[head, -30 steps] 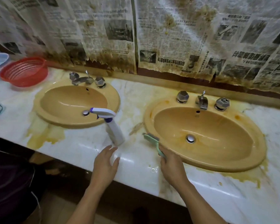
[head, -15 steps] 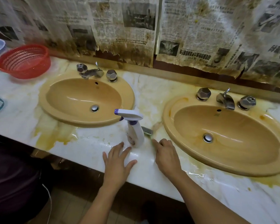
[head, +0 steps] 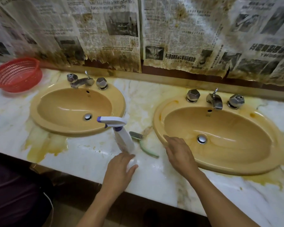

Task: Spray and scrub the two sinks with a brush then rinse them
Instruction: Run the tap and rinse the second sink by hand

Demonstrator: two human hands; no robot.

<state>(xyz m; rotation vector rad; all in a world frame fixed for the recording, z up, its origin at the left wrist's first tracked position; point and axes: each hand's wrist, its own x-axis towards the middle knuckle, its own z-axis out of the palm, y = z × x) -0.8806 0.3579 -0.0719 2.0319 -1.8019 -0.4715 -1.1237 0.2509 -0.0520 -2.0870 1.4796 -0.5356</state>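
On the stained counter (head: 156, 179), the slack-fingered left hand (head: 120, 171) seemingly touches the spray bottle (head: 123, 138); the right hand (head: 179, 153) hovers flat-fingered.

View: head, single wide-angle | position: worn on head, above front edge of marble counter (head: 154, 174) | facing: forward and down toward newspaper-covered wall (head: 105, 30) | range: near, left hand (head: 120, 171) and right hand (head: 179, 153) low in frame | span: left sink (head: 69, 108) to right sink (head: 228, 131), both whole
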